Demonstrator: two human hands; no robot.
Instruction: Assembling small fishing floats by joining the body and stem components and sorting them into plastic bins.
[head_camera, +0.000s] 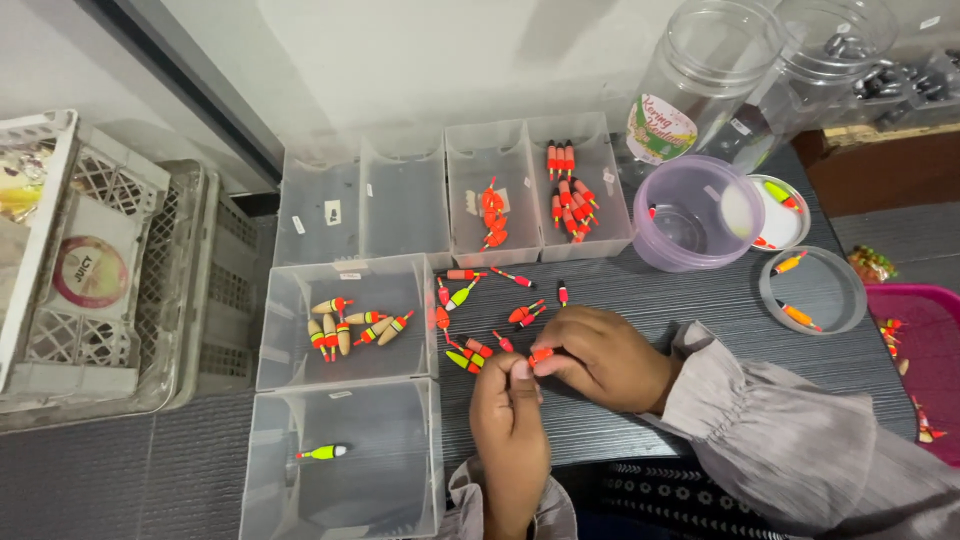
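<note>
Orange float (541, 354) is pinched by both hands, left hand (510, 425) and right hand (600, 358); sorting, next the box (590, 235) at 12 o'clock.

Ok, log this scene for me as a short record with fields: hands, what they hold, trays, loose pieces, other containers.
left hand: touching the right hand's fingertips
right hand: pinching a small orange float
loose floats: scattered on the dark table
near tray: one yellow-green float
middle tray: several tan floats
far tray: red-orange floats
purple tub: open, beside round lids
</note>
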